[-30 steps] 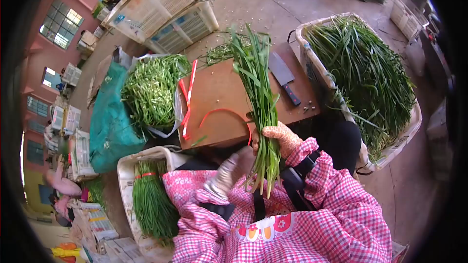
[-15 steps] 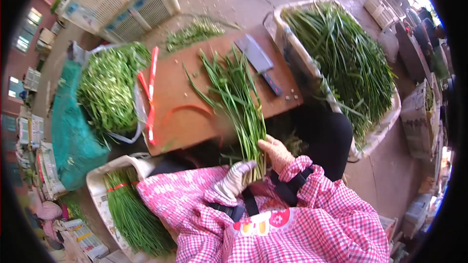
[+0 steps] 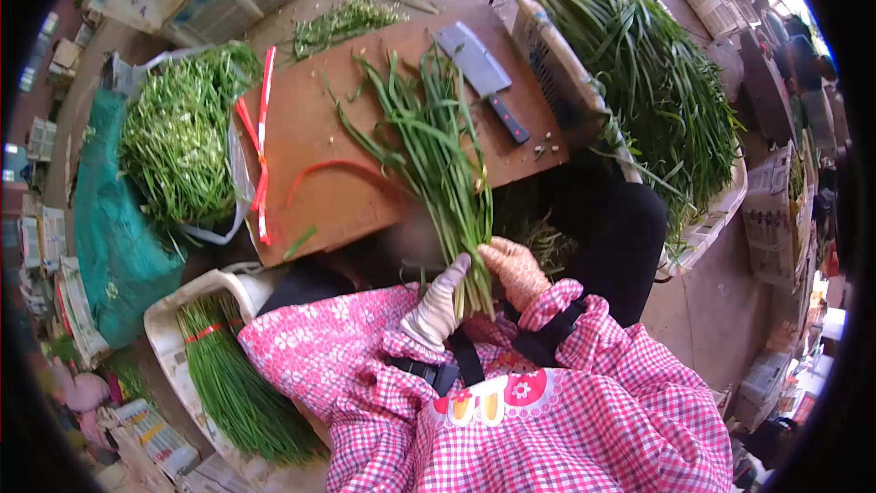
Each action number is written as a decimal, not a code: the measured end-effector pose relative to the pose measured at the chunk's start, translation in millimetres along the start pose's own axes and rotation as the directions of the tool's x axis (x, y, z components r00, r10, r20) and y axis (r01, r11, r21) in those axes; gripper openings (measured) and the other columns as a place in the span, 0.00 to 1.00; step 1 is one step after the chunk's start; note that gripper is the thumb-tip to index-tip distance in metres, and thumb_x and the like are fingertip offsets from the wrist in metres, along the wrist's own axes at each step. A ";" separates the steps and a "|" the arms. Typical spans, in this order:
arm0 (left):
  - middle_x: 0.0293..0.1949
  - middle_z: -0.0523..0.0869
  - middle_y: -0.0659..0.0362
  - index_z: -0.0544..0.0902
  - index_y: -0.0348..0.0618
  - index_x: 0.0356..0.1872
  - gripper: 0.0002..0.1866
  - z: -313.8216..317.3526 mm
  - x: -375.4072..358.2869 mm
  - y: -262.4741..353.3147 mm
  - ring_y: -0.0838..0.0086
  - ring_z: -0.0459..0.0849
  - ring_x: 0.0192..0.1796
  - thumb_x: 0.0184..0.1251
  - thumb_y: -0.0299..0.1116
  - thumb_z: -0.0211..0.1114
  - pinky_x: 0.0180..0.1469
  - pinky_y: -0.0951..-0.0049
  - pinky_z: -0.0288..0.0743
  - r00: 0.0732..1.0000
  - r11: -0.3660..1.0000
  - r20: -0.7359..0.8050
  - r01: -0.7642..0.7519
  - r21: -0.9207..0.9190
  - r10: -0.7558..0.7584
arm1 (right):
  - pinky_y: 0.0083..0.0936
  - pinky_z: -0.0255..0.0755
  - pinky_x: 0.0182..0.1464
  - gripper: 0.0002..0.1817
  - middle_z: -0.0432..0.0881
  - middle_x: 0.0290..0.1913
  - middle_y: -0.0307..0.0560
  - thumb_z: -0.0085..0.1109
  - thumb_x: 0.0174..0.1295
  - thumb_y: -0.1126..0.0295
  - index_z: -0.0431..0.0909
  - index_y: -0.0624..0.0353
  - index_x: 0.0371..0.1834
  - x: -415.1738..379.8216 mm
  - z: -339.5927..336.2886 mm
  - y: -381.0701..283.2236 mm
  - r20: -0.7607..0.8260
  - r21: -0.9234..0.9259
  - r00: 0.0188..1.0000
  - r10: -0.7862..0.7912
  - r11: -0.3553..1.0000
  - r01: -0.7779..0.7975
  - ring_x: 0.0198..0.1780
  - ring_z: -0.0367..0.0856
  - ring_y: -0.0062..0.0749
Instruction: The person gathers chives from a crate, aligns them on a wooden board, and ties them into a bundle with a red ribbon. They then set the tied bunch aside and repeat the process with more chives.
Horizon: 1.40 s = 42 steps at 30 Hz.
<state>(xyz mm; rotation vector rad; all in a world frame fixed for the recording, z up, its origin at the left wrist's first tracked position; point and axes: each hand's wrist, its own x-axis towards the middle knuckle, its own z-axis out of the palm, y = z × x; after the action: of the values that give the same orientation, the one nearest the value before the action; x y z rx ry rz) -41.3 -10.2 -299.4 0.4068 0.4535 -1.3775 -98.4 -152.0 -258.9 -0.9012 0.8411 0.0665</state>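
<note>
Since a second ago, the person's left hand (image 3: 434, 309) has come onto the green bunch (image 3: 440, 160); left and right (image 3: 516, 272) hands now grip its stalks. Its leaves lie over the brown surface (image 3: 339, 208), beside a knife (image 3: 476, 64). From where I stand, leaf-heaped white crate (image 3: 712, 227) at the person's right, chopped greens (image 3: 182, 141) at their left.

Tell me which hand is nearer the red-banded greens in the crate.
Left: the left hand is right of the red-banded greens; the right hand is farther right, across the held bunch.
</note>
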 end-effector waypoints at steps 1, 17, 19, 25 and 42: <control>0.45 0.85 0.54 0.77 0.43 0.54 0.19 2.9 -0.6 1.9 0.62 0.85 0.47 0.71 0.45 0.59 0.48 0.57 0.82 1.000 0.999 0.023 0.003 0.049 -0.004 | 0.23 0.75 0.42 0.09 0.83 0.37 0.35 0.58 0.66 0.69 0.80 0.61 0.44 1.9 2.0 4.4 0.000 -0.009 0.999 -0.043 0.999 0.043 0.37 0.80 0.20; 0.30 0.83 0.55 0.74 0.32 0.52 0.21 100.2 -107.3 38.4 0.70 0.85 0.28 0.63 0.33 0.67 0.32 0.72 0.83 0.978 0.705 -0.181 0.054 0.707 0.107 | 0.32 0.69 0.58 0.32 0.77 0.58 0.47 0.59 0.65 0.56 0.65 0.58 0.69 -37.7 -3.4 -42.8 0.016 0.136 0.997 -0.081 0.988 0.078 0.57 0.76 0.33; 0.26 0.82 0.56 0.74 0.31 0.51 0.23 113.7 -121.1 33.9 0.72 0.81 0.25 0.61 0.35 0.70 0.25 0.75 0.76 0.964 0.687 -0.238 0.090 0.721 0.123 | 0.37 0.67 0.62 0.30 0.78 0.58 0.48 0.55 0.68 0.53 0.66 0.58 0.67 -39.2 2.2 -48.1 0.181 0.207 0.981 -0.066 0.978 0.028 0.58 0.77 0.35; 0.18 0.74 0.61 0.76 0.34 0.53 0.26 122.8 -157.0 24.3 0.81 0.67 0.15 0.58 0.38 0.73 0.17 0.82 0.60 0.935 0.638 -0.341 0.206 0.742 0.094 | 0.33 0.75 0.44 0.26 0.81 0.48 0.46 0.53 0.68 0.50 0.70 0.55 0.62 -26.5 31.8 -72.5 0.161 0.511 0.980 -0.120 0.860 0.021 0.48 0.79 0.33; 0.17 0.78 0.67 0.82 0.43 0.38 0.10 166.3 -292.7 47.1 0.85 0.70 0.15 0.59 0.35 0.72 0.16 0.85 0.61 0.464 0.142 -0.270 0.293 0.945 0.844 | 0.14 0.63 0.21 0.16 0.74 0.28 0.37 0.54 0.69 0.64 0.72 0.57 0.56 -73.2 -92.9 -145.9 0.068 0.540 0.756 -0.651 0.661 0.521 0.22 0.70 0.17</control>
<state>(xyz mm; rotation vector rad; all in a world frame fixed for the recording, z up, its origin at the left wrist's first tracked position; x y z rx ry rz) -22.1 154.0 -2.4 2.2955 0.0896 -0.6295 -150.0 -291.1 -143.8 -0.6184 0.2509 -0.5832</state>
